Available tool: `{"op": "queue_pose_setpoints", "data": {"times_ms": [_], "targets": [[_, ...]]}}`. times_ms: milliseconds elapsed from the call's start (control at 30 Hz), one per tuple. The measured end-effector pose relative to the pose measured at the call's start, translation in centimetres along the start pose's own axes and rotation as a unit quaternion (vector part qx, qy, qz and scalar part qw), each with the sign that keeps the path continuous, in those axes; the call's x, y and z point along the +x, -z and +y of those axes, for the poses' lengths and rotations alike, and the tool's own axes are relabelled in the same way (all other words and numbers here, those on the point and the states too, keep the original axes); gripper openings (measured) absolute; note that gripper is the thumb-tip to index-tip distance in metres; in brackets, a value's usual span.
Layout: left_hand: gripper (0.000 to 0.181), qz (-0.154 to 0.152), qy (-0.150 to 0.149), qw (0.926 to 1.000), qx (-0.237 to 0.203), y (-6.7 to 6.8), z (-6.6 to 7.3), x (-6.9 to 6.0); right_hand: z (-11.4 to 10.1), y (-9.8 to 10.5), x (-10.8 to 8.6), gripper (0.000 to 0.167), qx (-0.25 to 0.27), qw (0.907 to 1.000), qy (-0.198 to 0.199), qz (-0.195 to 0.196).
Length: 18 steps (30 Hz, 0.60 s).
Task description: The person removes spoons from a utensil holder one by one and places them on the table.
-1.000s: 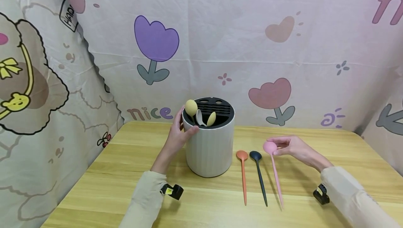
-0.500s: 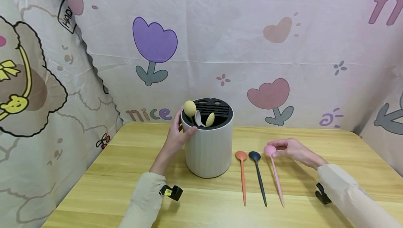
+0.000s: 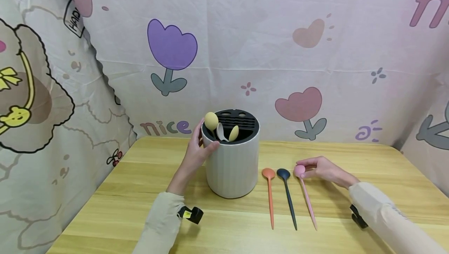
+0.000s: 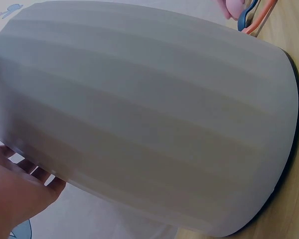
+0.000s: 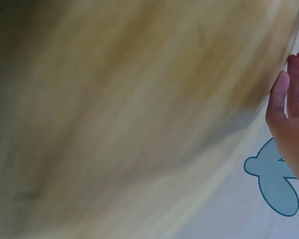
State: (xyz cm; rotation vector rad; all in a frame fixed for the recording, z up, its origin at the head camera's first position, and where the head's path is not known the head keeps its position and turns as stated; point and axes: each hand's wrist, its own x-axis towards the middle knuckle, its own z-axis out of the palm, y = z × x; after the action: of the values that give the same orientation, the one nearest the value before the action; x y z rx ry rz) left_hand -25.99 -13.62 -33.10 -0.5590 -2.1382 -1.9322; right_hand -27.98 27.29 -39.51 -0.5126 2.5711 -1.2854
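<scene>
In the head view my left hand (image 3: 194, 152) holds the upper left side of a ribbed off-white utensil holder (image 3: 232, 172), its thumb at the front rim. Fingers and the holder's wall (image 4: 149, 109) fill much of the left wrist view. Standing in the holder are a round-headed yellow spoon (image 3: 211, 121), a pale grey spoon (image 3: 220, 132) and a smaller yellow one (image 3: 234, 133). My right hand (image 3: 324, 169) pinches the bowl of a pink long-handled spoon (image 3: 308, 199), low over the table or on it. The right wrist view shows only part of that hand (image 5: 294, 119).
Side by side between the holder and the pink spoon lie an orange spoon (image 3: 270, 197) and a dark blue spoon (image 3: 288, 197). The holder's black lid (image 3: 238, 119) has slots and round holes. A patterned cloth (image 3: 238, 43) hangs behind the wooden table (image 3: 140, 207).
My right hand has lowered the pink spoon's bowl toward the table, beside the dark blue spoon. My left hand keeps its hold on the utensil holder. The head view has shifted slightly.
</scene>
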Motion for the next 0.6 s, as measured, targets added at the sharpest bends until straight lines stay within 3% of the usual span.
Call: {"op": "queue_pose_setpoints", "data": {"times_ms": [600], "targets": [[0.121,0.001,-0.003,1.0000,0.009,0.02,0.10,-0.03,-0.14,-0.31,0.04,0.059,-0.003,0.9998,-0.019,-0.010]]}}
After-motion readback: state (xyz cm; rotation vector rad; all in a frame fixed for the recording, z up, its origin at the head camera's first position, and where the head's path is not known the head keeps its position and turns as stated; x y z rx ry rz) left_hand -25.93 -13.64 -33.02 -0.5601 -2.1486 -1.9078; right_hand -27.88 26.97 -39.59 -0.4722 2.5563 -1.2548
